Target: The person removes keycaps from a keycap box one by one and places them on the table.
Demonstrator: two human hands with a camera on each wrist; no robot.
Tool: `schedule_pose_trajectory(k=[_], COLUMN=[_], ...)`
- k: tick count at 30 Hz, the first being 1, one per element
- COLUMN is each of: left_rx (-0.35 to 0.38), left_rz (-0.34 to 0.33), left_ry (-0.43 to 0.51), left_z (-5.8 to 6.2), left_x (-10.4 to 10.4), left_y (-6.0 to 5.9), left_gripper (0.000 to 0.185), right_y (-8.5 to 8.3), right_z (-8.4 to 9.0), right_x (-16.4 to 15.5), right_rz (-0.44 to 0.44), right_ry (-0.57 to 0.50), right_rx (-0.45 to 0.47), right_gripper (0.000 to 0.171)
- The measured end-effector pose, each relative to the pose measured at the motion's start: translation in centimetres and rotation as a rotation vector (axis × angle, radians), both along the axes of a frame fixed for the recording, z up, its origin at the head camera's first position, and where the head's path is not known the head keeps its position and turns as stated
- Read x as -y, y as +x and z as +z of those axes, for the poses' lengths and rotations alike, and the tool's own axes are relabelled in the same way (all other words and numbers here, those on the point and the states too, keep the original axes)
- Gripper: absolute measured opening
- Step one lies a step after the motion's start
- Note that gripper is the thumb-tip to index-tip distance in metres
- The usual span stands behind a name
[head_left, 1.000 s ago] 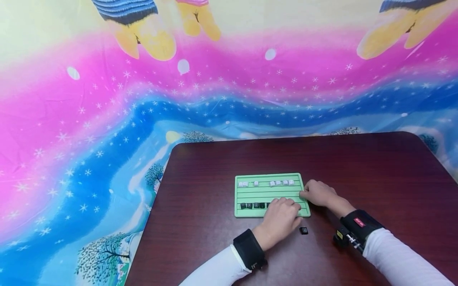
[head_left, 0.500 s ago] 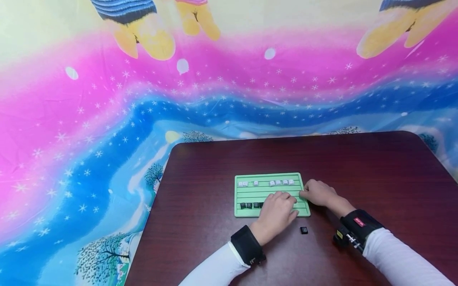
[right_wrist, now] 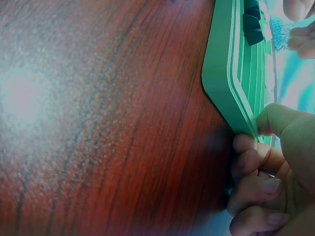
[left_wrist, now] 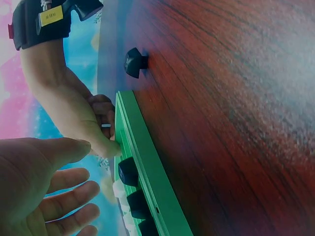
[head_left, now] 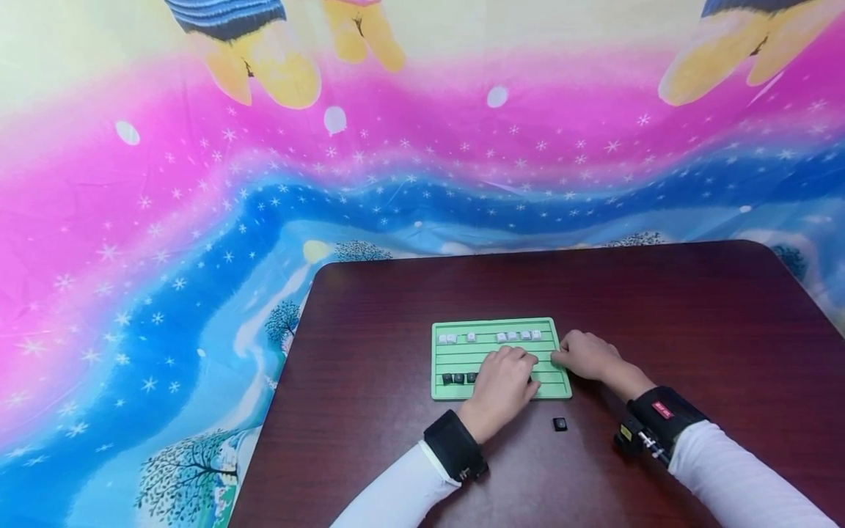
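Observation:
A light green tray [head_left: 455, 398] with ridged rows lies on the table. Black keycaps [head_left: 458, 378] stand in its near row, partly covered by my left hand [head_left: 502, 385]; white keycaps [head_left: 513, 336] sit along the far row. In the left wrist view, the left hand [left_wrist: 44, 196] hovers beside the black keycaps [left_wrist: 139, 204], fingers loosely extended, with nothing between thumb and fingers. My right hand [head_left: 590, 357] pinches the tray's right edge; the right wrist view has its thumb on top and curled fingers [right_wrist: 253, 191] against the outer side. A loose black keycap [head_left: 560, 424] lies in front of the tray.
The dark reddish-brown table [head_left: 370, 330] has rounded far corners. Behind it hangs a colourful printed cloth [head_left: 422, 147]. Black wrist straps with cameras [head_left: 634, 436] sit on both forearms.
My left hand has shifted leftward and slightly away from me along the near row, covering different black keycaps. The right hand keeps its grip on the tray; the loose keycap stays put.

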State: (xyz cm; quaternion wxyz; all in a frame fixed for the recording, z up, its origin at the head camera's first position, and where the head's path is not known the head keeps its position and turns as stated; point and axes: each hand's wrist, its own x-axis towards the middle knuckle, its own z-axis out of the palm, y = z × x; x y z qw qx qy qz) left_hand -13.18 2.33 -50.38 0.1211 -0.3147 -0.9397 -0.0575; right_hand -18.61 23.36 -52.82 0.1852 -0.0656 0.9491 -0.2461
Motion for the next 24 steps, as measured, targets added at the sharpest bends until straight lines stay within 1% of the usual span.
schedule_pose_trajectory(k=[4,12,24], left_rx=[0.011,0.048,0.063], left_rz=[0.015,0.036,0.034], left_ry=[-0.01,-0.021,-0.026], left_z=[-0.1,-0.7,-1.0], left_x=[0.2,0.3,0.2], left_y=[-0.2,-0.5,-0.8], left_gripper=[0.023,0.022,0.018], right_y=[0.0,0.2,0.2], right_z=[0.0,0.3,0.3], right_x=[0.0,0.2,0.2], right_rz=[0.002,-0.008,-0.006], right_ry=[-0.001,-0.003,-0.003], right_rx=[-0.002,0.003,0.007], right_gripper=[0.044,0.042,0.042])
